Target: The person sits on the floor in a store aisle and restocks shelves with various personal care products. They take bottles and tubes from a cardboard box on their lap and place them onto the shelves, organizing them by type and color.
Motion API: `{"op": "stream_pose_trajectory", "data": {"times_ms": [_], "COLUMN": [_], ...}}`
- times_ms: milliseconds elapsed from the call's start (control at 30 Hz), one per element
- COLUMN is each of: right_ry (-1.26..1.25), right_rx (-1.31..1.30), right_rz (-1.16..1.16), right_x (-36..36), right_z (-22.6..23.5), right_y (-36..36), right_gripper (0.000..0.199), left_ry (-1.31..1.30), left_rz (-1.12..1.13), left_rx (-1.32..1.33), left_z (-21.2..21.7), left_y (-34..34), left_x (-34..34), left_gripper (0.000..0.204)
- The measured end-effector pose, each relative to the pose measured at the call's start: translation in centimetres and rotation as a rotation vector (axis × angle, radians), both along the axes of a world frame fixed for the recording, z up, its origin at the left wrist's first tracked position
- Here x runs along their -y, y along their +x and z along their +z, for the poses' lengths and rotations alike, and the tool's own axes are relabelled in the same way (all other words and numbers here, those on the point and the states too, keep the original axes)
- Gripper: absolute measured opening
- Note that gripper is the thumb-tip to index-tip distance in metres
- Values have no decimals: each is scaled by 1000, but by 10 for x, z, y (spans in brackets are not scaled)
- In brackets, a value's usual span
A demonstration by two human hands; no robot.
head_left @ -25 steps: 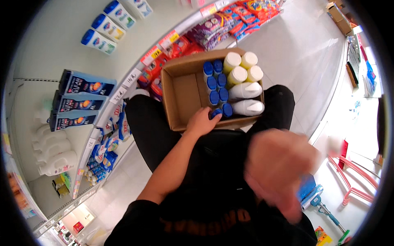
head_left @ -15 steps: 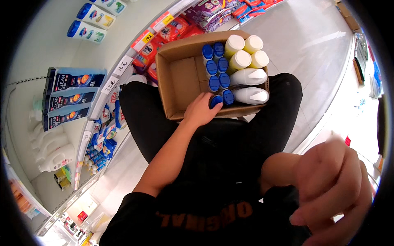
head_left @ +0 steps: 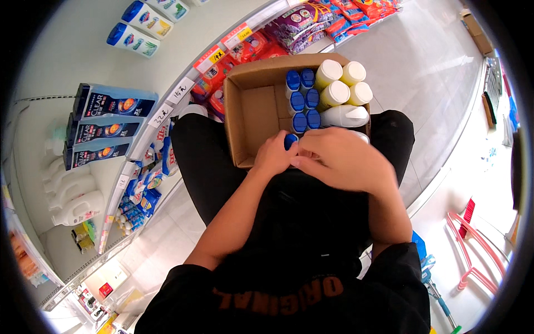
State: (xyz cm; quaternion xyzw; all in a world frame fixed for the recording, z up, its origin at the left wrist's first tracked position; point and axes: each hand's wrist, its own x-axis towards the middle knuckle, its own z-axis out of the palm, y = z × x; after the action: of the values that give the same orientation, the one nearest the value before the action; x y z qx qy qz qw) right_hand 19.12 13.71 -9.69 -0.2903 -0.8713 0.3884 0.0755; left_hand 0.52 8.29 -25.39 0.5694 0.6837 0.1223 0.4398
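Blue-capped bottle (head_left: 290, 140) is at the near side of the cardboard box (head_left: 238, 123), my left hand (head_left: 273, 155) curled round it, hiding its body. My right hand (head_left: 344, 160), half-curled just beside, mostly blocks a white bottle (head_left: 362, 136); can't tell if it's gripping anything.

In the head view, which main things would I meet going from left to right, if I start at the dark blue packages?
Dark blue packages, left hand, right hand, pink plastic frame.
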Motion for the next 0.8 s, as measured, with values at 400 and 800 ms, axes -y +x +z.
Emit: {"op": "stream_pose_trajectory", "data": {"times_ms": [400,800], "right_ry": [284,203], "right_rx": [566,454], "right_rz": [3,-114], "right_x": [46,52], "right_z": [-147,-149], "right_y": [-31,-45], "right_gripper": [11,19], "left_ry": [-96,-53], "left_rz": [199,187], "left_rx": [57,-40], "left_z": [-47,-6], "left_y": [-24,-36], "left_x": [-2,-1], "left_gripper": [54,51]}}
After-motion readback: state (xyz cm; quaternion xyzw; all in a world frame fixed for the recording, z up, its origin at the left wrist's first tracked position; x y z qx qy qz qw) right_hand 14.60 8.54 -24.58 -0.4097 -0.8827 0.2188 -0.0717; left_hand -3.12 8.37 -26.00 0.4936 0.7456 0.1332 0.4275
